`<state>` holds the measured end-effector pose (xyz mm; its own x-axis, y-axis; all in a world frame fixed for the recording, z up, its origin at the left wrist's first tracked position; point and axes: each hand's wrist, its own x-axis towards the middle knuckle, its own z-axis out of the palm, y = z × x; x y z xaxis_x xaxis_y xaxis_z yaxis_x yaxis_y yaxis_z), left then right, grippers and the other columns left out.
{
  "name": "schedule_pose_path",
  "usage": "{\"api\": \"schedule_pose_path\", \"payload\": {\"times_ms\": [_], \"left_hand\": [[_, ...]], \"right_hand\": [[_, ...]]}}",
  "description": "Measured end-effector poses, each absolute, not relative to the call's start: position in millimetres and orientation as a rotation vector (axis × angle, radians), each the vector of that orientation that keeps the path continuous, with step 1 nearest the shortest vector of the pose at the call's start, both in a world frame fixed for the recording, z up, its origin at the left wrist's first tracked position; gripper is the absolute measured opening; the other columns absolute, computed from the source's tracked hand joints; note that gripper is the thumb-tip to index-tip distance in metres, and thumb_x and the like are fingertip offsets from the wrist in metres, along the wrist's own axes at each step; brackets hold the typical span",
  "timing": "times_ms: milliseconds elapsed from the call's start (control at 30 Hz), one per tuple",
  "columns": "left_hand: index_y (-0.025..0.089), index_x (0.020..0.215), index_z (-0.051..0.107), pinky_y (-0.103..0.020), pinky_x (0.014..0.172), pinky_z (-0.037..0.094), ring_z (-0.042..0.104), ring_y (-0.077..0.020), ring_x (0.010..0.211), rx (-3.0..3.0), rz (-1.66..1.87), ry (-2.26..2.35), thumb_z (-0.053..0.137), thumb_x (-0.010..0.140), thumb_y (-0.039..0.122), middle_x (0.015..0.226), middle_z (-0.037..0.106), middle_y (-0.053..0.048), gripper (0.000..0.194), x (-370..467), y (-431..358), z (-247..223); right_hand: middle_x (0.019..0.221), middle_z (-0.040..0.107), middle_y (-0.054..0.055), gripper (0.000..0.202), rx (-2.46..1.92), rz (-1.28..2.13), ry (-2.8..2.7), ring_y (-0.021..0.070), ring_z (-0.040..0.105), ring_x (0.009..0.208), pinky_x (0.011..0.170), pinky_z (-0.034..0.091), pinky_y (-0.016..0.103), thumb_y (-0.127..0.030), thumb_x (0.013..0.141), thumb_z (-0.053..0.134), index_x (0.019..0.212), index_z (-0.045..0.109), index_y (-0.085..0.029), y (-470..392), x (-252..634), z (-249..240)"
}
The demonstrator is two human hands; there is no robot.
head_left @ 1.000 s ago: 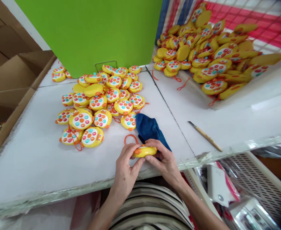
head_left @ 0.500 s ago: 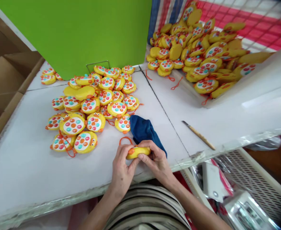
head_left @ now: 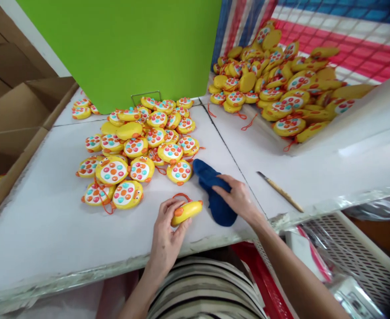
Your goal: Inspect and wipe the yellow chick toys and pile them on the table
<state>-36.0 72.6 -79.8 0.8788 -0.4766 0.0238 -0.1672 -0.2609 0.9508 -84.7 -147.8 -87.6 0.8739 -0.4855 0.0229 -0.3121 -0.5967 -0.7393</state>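
Observation:
Near the table's front edge, my left hand (head_left: 167,228) grips a yellow duck-shaped piece (head_left: 188,212) on its edge, with an orange cord loop behind it. My right hand (head_left: 237,195) is on the dark blue cloth (head_left: 219,210), pinching its upper right part between thumb and fingers. A pile of similar yellow pieces (head_left: 135,146) with white, dotted bellies lies to the left and behind. The cloth lies just right of the held piece, apart from it.
A wooden-handled knife (head_left: 283,193) lies at right. Behind it, a white bin (head_left: 357,128) holds many yellow pieces. A green panel (head_left: 125,48) stands at the back, a cardboard box (head_left: 18,155) at left, and a white basket (head_left: 357,248) below the table edge.
My right hand has let go of the yellow piece and moved right onto the blue cloth, which has changed shape. My left hand keeps the piece. The whole view has shifted slightly.

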Motion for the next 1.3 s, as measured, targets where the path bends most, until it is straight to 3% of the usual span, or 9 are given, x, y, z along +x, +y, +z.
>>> {"api": "schedule_pose_path", "payload": {"times_ms": [67,200,367,533,800,933,1100,1300], "left_hand": [[0.018,0.109,0.059,-0.026,0.084,0.048,0.057,-0.0191,0.101,1.774,-0.449,-0.492,0.061,0.078,0.03,0.111,0.058,-0.008,0.033,-36,73,-81],[0.015,0.111,0.057,-0.027,0.076,0.051,0.062,-0.019,0.089,1.742,-0.528,-0.476,0.057,0.079,0.031,0.1,0.065,-0.008,0.036,-41,68,-85],[0.015,0.082,0.06,-0.026,0.063,0.051,0.061,-0.0168,0.07,1.857,-0.279,-0.589,0.048,0.079,0.023,0.078,0.065,-0.004,0.015,-52,63,-84],[0.014,0.098,0.055,-0.024,0.066,0.05,0.06,-0.0147,0.073,1.928,-0.245,-0.623,0.048,0.077,0.015,0.089,0.064,-0.004,0.022,-59,61,-85],[0.018,0.114,0.053,-0.027,0.088,0.048,0.059,-0.0174,0.102,1.971,-0.043,-0.672,0.055,0.083,0.024,0.111,0.062,-0.008,0.031,-57,68,-96],[0.017,0.112,0.054,-0.026,0.084,0.05,0.06,-0.0165,0.097,1.984,-0.057,-0.662,0.056,0.083,0.024,0.106,0.063,-0.007,0.03,-57,72,-93],[0.014,0.09,0.059,-0.026,0.065,0.052,0.061,-0.0169,0.074,1.988,-0.031,-0.711,0.047,0.082,0.021,0.082,0.063,-0.005,0.016,-61,71,-97],[0.014,0.106,0.054,-0.033,0.078,0.051,0.058,-0.0187,0.08,1.99,-0.032,-0.713,0.054,0.079,0.023,0.088,0.059,-0.007,0.029,-60,67,-93]], "right_hand": [[0.092,0.067,0.007,0.035,-2.106,-0.346,0.594,0.0201,0.063,0.079,0.073,0.05,0.031,-0.043,0.082,0.057,0.103,0.061,-0.016,-152,-91,-69],[0.124,0.055,0.007,0.026,-1.967,-0.282,0.159,0.0199,0.057,0.105,0.084,0.046,0.027,-0.041,0.082,0.058,0.095,0.061,-0.018,-117,-100,-43],[0.1,0.061,0.003,0.018,-1.977,-0.439,0.169,0.0171,0.056,0.092,0.082,0.042,0.03,-0.028,0.08,0.061,0.09,0.05,-0.019,-56,-94,-55],[0.07,0.054,-0.002,0.013,-1.963,-0.385,0.373,0.0102,0.047,0.059,0.06,0.039,0.022,-0.028,0.083,0.053,0.088,0.05,-0.017,-59,-82,-52],[0.091,0.063,0.005,0.028,-2.167,-0.296,0.465,0.0166,0.058,0.079,0.076,0.044,0.029,-0.022,0.08,0.055,0.108,0.053,-0.017,-93,-64,-56],[0.091,0.063,0.003,0.03,-1.962,-0.328,0.419,0.0135,0.058,0.075,0.068,0.046,0.024,-0.036,0.089,0.048,0.112,0.053,-0.018,-89,-85,-55],[0.108,0.058,0.008,0.026,-2.162,-0.32,0.147,0.0201,0.052,0.103,0.093,0.04,0.036,-0.031,0.09,0.046,0.111,0.053,-0.017,-56,-95,-41],[0.095,0.063,0.009,0.023,-2.388,-0.033,0.23,0.0207,0.059,0.091,0.08,0.046,0.032,-0.028,0.09,0.043,0.106,0.054,-0.015,-61,-56,-35]]}}
